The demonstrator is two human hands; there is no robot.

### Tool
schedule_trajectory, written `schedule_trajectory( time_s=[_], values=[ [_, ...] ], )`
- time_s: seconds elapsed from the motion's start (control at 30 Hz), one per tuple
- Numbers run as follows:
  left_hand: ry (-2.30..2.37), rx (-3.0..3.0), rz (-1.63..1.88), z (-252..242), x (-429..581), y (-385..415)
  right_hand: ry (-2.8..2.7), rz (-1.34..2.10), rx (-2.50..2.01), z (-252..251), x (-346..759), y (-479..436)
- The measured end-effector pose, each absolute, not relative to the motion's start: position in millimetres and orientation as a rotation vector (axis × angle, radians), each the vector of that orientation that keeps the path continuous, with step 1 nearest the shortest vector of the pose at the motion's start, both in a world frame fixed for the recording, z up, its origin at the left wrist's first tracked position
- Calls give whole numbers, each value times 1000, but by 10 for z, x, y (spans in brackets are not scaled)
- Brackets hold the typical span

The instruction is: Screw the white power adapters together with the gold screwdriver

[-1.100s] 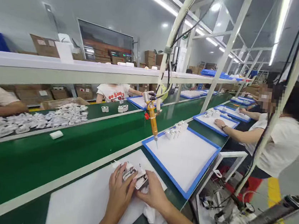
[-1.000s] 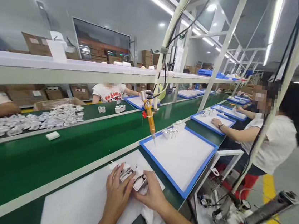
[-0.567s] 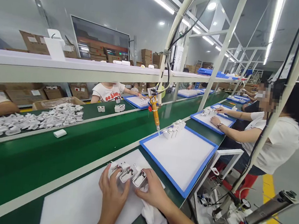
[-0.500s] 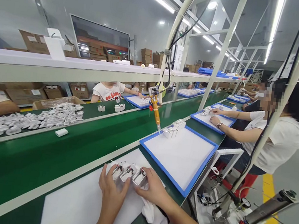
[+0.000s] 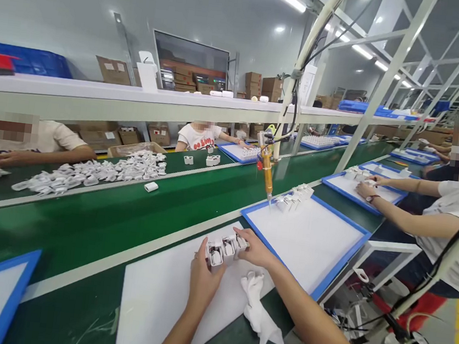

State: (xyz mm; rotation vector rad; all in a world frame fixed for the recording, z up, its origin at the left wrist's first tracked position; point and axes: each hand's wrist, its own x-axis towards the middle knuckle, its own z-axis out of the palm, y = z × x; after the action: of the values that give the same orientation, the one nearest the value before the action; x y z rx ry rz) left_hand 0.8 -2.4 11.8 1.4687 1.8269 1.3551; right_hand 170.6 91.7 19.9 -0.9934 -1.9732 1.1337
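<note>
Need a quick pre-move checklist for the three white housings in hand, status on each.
1. Left grip on the housings: ok, at the row's left end.
2. Right grip on the housings: ok, at the row's other end.
3. Open sides visible: ok, all three show their openings to the camera.
4. Inner parts seated: cannot tell, too small to judge.
5. White cloth clear of the white board: not ok, its upper end overlaps the board's edge.
6. Orange dispenser apart from the held housings: ok, there is a visible gap between them.
</note>
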Motion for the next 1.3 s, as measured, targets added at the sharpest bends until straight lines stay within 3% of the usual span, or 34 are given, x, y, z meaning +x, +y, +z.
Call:
schedule_trajectory(
  time_s=[0.47,1.07,1.3],
  values=[
    [1567,1604,863,346,-315,-57,-2038,1076,-1039,235,1681,542],
    [1642,1767,973,190,-245,-126,-2253,858,-1183,341,1442,691],
    [1640,1677,1267,273,-367,-190,-2191,831,-1375,342,1411,587]
  ],
)
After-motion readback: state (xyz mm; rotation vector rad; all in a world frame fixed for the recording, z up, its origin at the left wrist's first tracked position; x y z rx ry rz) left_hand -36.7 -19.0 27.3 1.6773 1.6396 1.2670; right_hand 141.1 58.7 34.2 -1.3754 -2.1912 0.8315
